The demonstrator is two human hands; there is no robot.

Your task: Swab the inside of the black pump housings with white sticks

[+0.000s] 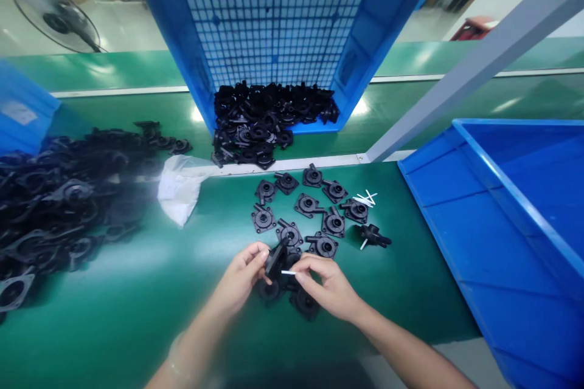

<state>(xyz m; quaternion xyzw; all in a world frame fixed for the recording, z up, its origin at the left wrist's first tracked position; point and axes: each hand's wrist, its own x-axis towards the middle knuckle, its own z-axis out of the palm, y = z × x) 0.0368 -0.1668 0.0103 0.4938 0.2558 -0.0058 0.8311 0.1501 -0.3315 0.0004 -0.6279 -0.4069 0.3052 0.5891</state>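
Note:
My left hand (241, 276) is closed on a black plastic pump housing (276, 258), tilted on edge above the green table (137, 292). My right hand (326, 285) pinches a small white pin (288, 272) whose tip points at the housing. Several more black housings (314, 209) lie flat in rows just beyond my hands, and two others (301, 304) rest under them. A few loose white pins (365, 199) lie to the right of the rows. One housing with a pin in it (373, 236) lies apart on the right.
A tipped blue crate (274, 30) at the back spills black housings (264, 118). A large heap of housings (64, 188) lies at left beside a white plastic bag (180, 185). A blue tray (511, 225) stands right; a grey post (460, 67) slants across. A fan (57, 15) stands at far left.

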